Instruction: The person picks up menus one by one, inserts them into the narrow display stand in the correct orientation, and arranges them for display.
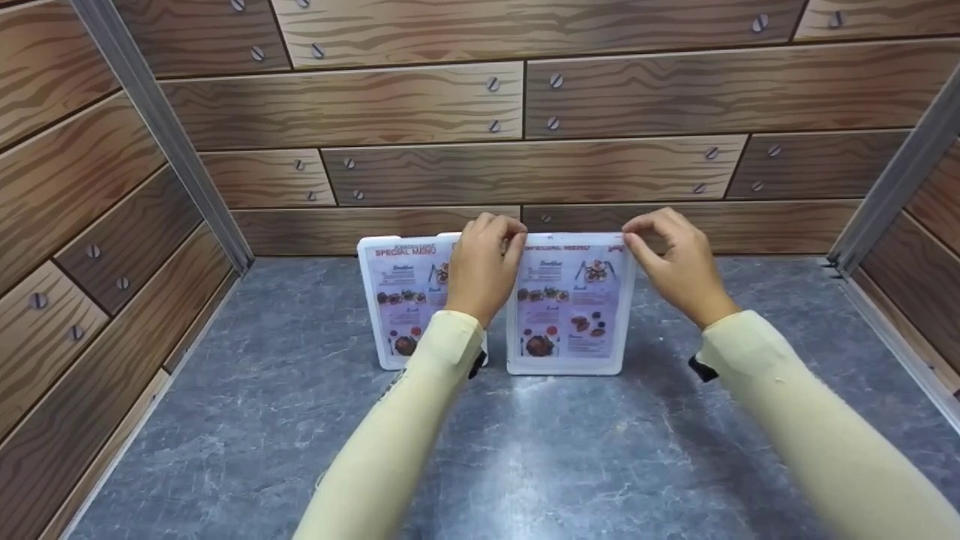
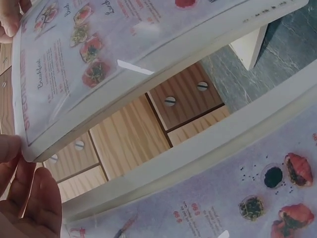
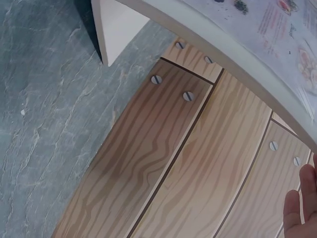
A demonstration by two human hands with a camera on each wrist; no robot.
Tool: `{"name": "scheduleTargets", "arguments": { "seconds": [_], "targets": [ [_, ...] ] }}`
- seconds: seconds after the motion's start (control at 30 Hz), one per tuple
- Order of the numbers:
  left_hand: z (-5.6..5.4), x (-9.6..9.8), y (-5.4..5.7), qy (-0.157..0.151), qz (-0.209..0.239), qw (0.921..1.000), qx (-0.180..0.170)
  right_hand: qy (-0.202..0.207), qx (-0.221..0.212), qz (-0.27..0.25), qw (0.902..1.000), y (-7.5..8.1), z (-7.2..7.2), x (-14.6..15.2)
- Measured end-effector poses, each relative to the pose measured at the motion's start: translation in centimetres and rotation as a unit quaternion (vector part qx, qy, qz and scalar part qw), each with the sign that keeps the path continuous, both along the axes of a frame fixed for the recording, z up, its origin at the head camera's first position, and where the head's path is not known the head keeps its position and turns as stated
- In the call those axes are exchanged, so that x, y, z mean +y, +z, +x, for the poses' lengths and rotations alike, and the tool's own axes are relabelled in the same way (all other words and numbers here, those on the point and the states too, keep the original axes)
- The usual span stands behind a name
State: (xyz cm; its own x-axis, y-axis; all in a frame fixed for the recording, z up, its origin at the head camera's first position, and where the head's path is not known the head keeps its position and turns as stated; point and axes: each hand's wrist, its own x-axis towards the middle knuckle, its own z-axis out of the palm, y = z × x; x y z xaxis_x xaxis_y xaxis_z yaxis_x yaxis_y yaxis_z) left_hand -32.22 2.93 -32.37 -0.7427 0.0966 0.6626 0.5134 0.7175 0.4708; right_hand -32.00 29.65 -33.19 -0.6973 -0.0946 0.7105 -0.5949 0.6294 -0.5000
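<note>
Two white-framed menu stands with food pictures stand upright side by side on the grey tabletop. My left hand (image 1: pixel 484 266) pinches the top left corner of the right menu stand (image 1: pixel 566 300), and my right hand (image 1: pixel 682 262) pinches its top right corner. Behind my left hand and forearm, part of the left menu stand (image 1: pixel 401 307) is hidden. The left wrist view has both hands on the corners of the right menu stand. In the right wrist view, a support leg (image 3: pixel 121 34) juts behind that menu stand.
The grey marbled tabletop (image 1: pixel 300 450) spreads around both stands. Wood-patterned panels (image 1: pixel 420 105) rise at the back and sides, with a metal post (image 1: pixel 161 127) in the left corner and another metal post (image 1: pixel 892 195) in the right one.
</note>
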Motion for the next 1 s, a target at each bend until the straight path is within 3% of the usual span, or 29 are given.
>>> {"name": "scheduleTargets", "arguments": {
  "seconds": [0.33,0.47,0.57,0.67,0.73,0.83,0.93,1.0],
  "targets": [
    [0.6,-0.4,-0.2,-0.009,-0.051,0.9984,0.022,0.013,0.007,0.015,0.9998,0.2,0.1,-0.2],
    [1.1,-0.4,-0.2,-0.013,-0.057,0.9982,0.013,0.015,0.011,0.004,0.9998,-0.1,0.2,-0.2],
    [1.6,-0.4,-0.6,-0.015,-0.023,0.9996,-0.006,0.007,0.015,-0.022,0.9996,-0.5,0.6,-0.5],
    [2.6,-0.3,-1.8,-0.026,0.056,0.9969,-0.049,-0.014,-0.001,-0.076,0.9970,-1.5,1.5,-1.1],
    [3.6,-0.2,-3.2,-0.039,0.122,0.9868,-0.099,-0.032,-0.047,-0.126,0.9905,-2.5,2.5,-1.6],
    [5.2,-0.2,-5.6,-0.054,0.207,0.9624,-0.168,-0.041,-0.149,-0.199,0.9678,-4.0,4.3,-2.6],
    [6.7,-0.5,-7.9,-0.068,0.254,0.9365,-0.232,-0.039,-0.230,-0.243,0.9415,-5.5,5.6,-3.5],
    [7.6,-0.7,-9.1,-0.086,0.267,0.9204,-0.272,-0.039,-0.246,-0.253,0.9349,-6.4,6.2,-3.9]
  ]
}}
